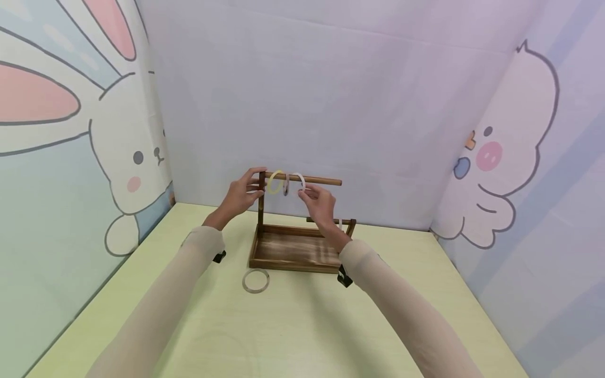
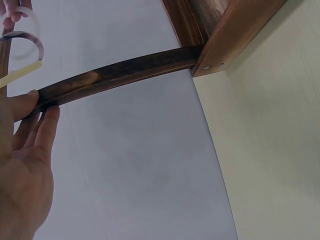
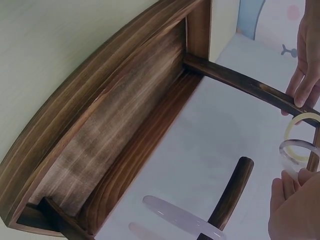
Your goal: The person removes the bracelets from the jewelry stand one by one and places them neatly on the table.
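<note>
My left hand grips the upright post of a dark wooden stand near its top, thumb on one side and fingers on the other. With thumb and fingertips, my right hand pinches a white bangle that hangs around the stand's top rod. A yellow bangle hangs on the same rod close to the post. Between those two is a mottled dark-and-pale bangle. In the right wrist view, the right fingers partly cover the white bangle.
The stand's shallow tray base sits on the pale yellow table. A pale translucent bangle hangs on the short lower rod. Another greyish bangle lies flat before the tray. Cloth walls enclose the back and sides.
</note>
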`<state>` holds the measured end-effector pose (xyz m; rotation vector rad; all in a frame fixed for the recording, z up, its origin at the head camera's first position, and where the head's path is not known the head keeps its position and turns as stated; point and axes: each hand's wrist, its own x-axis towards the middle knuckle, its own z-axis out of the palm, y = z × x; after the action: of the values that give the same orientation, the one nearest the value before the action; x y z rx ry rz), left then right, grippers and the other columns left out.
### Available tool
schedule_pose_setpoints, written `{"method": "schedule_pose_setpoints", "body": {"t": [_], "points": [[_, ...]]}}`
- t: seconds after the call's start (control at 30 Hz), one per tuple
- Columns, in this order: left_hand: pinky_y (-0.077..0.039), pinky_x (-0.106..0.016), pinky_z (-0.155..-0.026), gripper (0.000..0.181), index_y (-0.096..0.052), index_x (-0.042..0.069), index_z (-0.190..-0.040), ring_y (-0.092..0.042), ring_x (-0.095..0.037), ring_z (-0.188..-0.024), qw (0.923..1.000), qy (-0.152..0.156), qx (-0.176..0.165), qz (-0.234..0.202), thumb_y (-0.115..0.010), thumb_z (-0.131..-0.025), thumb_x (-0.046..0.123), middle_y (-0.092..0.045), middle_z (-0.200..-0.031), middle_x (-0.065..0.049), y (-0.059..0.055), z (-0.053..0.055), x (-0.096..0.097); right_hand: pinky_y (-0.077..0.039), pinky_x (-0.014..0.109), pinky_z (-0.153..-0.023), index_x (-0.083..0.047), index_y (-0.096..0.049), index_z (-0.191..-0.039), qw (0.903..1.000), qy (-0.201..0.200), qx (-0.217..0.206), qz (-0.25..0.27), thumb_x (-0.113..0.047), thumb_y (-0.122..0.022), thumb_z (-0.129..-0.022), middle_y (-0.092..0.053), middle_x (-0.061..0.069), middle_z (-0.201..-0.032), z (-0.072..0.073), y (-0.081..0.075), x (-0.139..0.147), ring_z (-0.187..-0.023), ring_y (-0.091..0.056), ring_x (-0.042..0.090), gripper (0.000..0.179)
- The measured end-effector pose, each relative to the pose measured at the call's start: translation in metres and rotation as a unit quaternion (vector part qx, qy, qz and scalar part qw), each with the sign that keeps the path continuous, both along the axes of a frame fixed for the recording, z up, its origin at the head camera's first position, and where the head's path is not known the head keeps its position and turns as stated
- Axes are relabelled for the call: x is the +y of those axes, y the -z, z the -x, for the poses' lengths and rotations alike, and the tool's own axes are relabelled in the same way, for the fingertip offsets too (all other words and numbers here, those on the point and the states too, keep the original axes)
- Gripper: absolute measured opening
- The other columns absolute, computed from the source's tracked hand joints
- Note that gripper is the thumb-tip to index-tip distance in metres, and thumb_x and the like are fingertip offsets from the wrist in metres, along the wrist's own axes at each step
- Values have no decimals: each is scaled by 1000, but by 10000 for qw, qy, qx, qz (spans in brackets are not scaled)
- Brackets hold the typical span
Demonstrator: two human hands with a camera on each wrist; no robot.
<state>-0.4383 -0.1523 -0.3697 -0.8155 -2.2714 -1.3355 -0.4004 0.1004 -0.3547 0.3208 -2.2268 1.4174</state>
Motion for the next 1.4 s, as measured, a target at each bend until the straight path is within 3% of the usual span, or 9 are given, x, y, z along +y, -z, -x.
{"method": "schedule_pose_setpoints", "body": {"t": [0.4, 0.87, 1.4], "points": [[-60, -49, -96, 70, -45, 19, -154, -67, -41, -121, 9999, 94, 46, -61, -68, -95, -11, -66, -132, -25, 1, 0, 0, -64, 39, -88, -3, -75, -124, 9999, 52, -105, 90, -16, -77, -96, -78, 14, -109, 3, 1, 9, -101, -77, 26, 30], [-59, -50, -97, 70, -44, 23, -155, -66, -40, -122, 9999, 78, -88, -37, -67, -97, -9, -66, -132, -24, 0, -1, -1, -64, 35, -86, 0, -73, -126, 9993, -8, -271, 273, -12, -77, -97, -77, 17, -110, -1, 0, 32, -102, -76, 28, 32], [-59, -49, -98, 72, -43, 25, -156, -66, -39, -123, 9999, -16, -98, 40, -68, -97, -7, -67, -132, -23, 2, -1, -1, -64, 40, -87, 2, -70, -131, 9990, -49, -365, 261, -12, -74, -99, -76, 20, -112, -5, -1, 53, -101, -76, 31, 35]]}}
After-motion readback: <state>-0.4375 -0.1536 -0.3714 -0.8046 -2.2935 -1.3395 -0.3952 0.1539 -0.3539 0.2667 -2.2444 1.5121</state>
